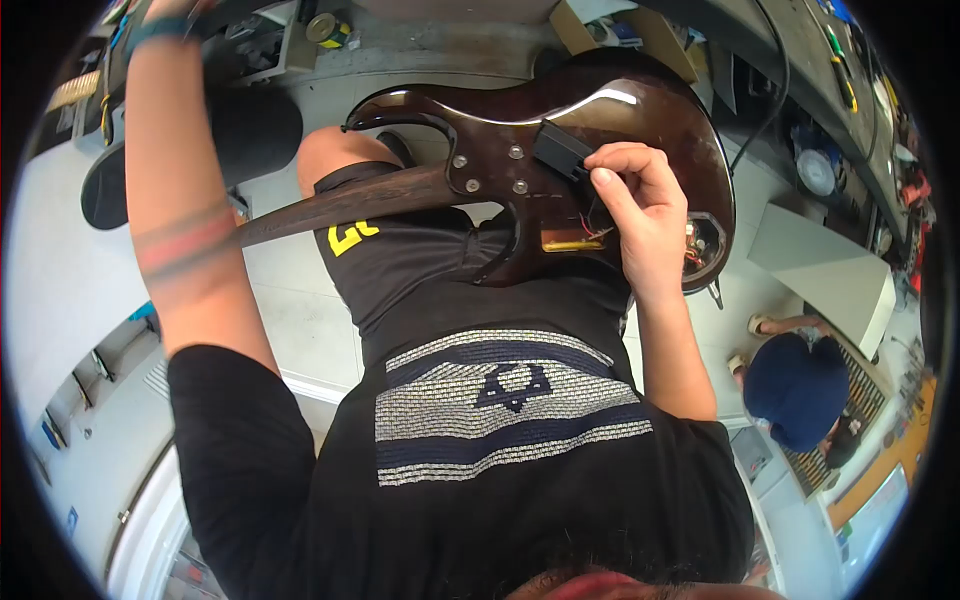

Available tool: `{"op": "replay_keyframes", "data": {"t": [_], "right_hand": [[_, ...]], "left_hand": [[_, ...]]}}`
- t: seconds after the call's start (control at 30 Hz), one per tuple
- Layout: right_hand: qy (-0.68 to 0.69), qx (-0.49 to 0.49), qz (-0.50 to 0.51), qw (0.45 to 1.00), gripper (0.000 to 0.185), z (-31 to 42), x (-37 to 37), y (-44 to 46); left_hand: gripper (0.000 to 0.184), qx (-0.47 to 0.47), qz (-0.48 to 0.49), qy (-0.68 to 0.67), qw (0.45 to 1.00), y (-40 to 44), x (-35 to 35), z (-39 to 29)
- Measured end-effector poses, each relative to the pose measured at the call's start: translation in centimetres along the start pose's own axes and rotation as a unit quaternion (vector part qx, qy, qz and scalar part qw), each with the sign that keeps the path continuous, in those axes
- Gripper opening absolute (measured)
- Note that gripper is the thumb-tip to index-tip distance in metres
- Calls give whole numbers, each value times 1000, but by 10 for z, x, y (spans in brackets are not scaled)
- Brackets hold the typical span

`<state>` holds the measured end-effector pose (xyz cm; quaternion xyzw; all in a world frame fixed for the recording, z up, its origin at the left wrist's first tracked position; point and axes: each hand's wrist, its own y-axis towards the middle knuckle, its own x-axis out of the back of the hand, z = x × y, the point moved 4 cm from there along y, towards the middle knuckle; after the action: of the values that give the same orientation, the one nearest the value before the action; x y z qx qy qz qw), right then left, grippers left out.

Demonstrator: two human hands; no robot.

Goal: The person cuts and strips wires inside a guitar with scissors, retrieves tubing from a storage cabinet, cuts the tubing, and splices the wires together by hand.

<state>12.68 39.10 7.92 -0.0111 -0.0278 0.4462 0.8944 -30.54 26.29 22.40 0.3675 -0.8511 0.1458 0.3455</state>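
Observation:
A dark brown electric guitar body (pixel 620 105) lies back side up across my lap, its neck (pixel 345 203) running left past my left forearm. Between thumb and fingers, my right hand (pixel 640 195) holds a small black box (pixel 562 150) over the guitar's back. Thin wires hang below it near an open rectangular cavity (pixel 573 240). A round cavity (pixel 703 248) with wiring shows at the body's right edge. Four screws sit at the neck joint. My left arm reaches up to the top left; my left hand (pixel 178 10) is blurred and mostly cut off, its fingers hidden.
A workbench with tools (pixel 845 75) and a black cable runs along the upper right. An open cardboard box (pixel 640 35) and a tin can (pixel 328 30) are at the top. Another person (pixel 797 392) is at the lower right. A white table (pixel 70 270) stands left.

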Motion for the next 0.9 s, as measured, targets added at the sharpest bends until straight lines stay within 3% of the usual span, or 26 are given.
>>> {"op": "replay_keyframes", "data": {"t": [0.03, 0.1, 0.17, 0.23, 0.3, 0.4, 0.5, 0.6, 0.9], "right_hand": [[-4, -1, -3, 1000, 9, -1, 1, 0], [-24, -31, -16, 999, 10, -4, 3, -2], [-15, -33, -29, 999, 11, -5, -1, -2], [-71, -4, -26, 997, 9, 2, -4, -1], [-100, 10, -23, 995, 8, 7, -9, 0], [-131, 41, -5, 991, 7, 6, -11, 2], [-144, 54, 1, 988, 7, 9, -13, 1], [-162, 64, 3, 985, 9, 7, -13, 1], [-206, 86, 14, 975, 11, 6, -16, 1]], "left_hand": [[24, -7, 12, -136, 991, -28, -13, -7], [21, -6, 37, -397, 917, -92, -40, -12], [55, -1, 155, -468, 870, -149, -75, 4], [45, 45, 233, -510, 827, -200, -119, -3], [78, 128, 223, -454, 853, -237, -157, -2], [70, 8, 247, -158, 956, -255, -180, -9], [57, -23, 222, -29, 974, -258, -189, -25], [54, -64, 204, -7, 977, -255, -193, -31], [49, -63, 221, -16, 973, -248, -198, -32]]}}
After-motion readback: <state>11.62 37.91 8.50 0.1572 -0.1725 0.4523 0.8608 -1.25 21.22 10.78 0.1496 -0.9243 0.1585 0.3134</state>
